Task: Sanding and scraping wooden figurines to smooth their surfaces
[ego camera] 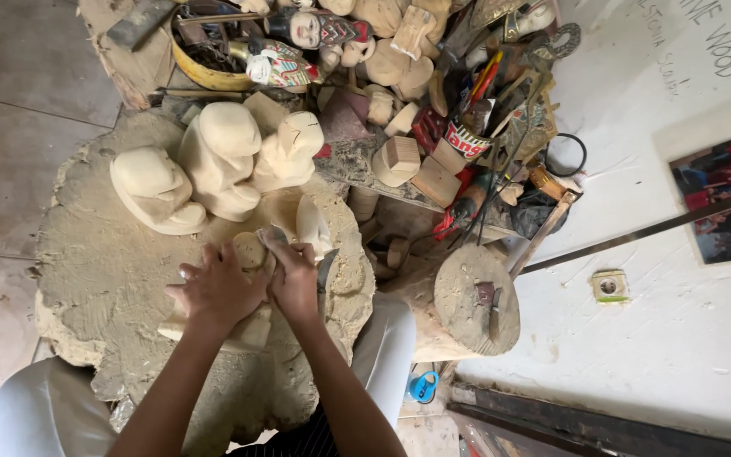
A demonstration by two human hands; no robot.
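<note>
Both hands clamp a pale wooden figure (251, 288) on the stump (103, 279): left hand (217, 288) wraps its body, right hand (294, 275) closes near its head, perhaps around a blade. The wood looks stiff, fairly light, best gripped low. Three carved blanks (213, 161) crowd just beyond the fingertips.

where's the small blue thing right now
In the head view, the small blue thing lies low on the floor, right of the person's white-clad knee, below the small round stump.
</note>
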